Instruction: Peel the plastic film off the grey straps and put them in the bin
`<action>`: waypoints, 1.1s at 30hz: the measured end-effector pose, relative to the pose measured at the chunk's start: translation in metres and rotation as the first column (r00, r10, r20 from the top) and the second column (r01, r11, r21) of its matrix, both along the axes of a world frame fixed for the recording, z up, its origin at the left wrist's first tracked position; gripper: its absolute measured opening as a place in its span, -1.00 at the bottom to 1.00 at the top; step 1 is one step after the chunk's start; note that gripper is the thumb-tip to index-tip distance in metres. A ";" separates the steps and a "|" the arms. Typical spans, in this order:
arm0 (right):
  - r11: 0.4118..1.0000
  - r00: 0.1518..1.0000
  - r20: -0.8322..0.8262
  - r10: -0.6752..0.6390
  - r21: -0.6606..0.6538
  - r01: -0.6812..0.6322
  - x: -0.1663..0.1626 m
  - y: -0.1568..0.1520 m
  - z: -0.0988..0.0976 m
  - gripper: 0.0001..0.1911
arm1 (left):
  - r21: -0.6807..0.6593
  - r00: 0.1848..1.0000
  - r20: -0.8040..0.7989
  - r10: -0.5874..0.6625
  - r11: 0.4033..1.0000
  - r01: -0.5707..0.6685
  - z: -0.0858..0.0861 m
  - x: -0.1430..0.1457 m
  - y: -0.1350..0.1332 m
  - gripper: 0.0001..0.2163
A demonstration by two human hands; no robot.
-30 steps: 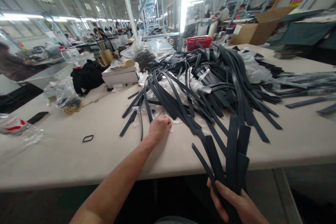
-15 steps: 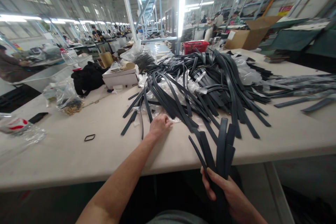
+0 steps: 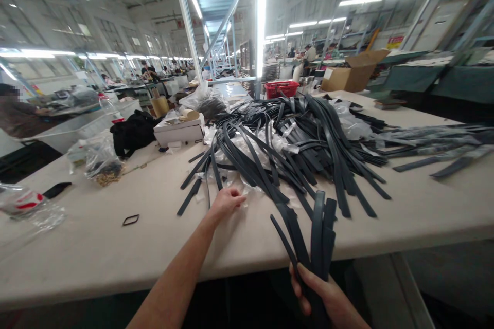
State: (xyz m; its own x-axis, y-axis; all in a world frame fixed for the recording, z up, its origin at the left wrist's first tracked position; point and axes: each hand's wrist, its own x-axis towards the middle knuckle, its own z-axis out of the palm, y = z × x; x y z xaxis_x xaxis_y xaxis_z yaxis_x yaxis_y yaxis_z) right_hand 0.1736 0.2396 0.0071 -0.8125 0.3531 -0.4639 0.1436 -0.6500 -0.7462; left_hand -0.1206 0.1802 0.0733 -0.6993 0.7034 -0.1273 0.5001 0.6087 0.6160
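Note:
My right hand is closed around a bundle of dark strips, flat and belt-like, at the table's front edge. Their upper ends fan out above my thumb, while the lower part runs out of view. Over the table, my left hand has its fingers pinched together on the edge of some thin clear plastic film; the fingertips are partly hidden. Just beyond this hand, a large tangled pile of similar dark strips spreads over the table, mixed with crumpled plastic.
On the pale table lie a dark rectangular ring, a bag of small brass-coloured parts, a black cloth bag and a white box. Behind the pile are a red basket and a cardboard box. A co-worker sits far left.
My left hand has drawn slightly back toward me and left, and more of the film shows beside its fingers. My right hand keeps its hold on the strips. The view has tilted up.

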 end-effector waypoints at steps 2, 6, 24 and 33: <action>1.000 1.000 -0.008 -0.004 0.015 0.004 0.000 0.002 0.005 -0.44 | 0.110 0.997 0.080 0.020 0.994 -0.029 0.001 0.006 -0.027 -0.80; 0.998 0.999 0.007 0.037 0.046 -0.037 -0.007 0.007 0.016 -0.42 | 0.351 0.968 0.243 0.058 0.925 -0.144 0.003 0.034 -0.090 -0.74; 0.903 0.938 0.033 0.345 0.262 -0.342 -0.135 -0.021 0.055 -0.35 | 0.250 0.973 0.216 0.078 0.959 -0.132 0.009 0.121 -0.175 -0.85; 0.898 0.945 0.109 0.308 0.296 -0.326 -0.133 -0.019 0.056 -0.33 | 0.211 0.777 0.624 0.089 0.937 -0.277 0.000 0.116 -0.182 -0.78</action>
State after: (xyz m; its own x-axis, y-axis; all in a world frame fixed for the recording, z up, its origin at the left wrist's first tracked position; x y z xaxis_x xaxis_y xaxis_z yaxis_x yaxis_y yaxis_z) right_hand 0.0405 0.2209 0.0627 -0.8800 0.2132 -0.4243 0.3530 -0.3041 -0.8849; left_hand -0.0046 -0.0015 0.0728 -0.6661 0.6399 -0.3832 -0.1289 0.4073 0.9042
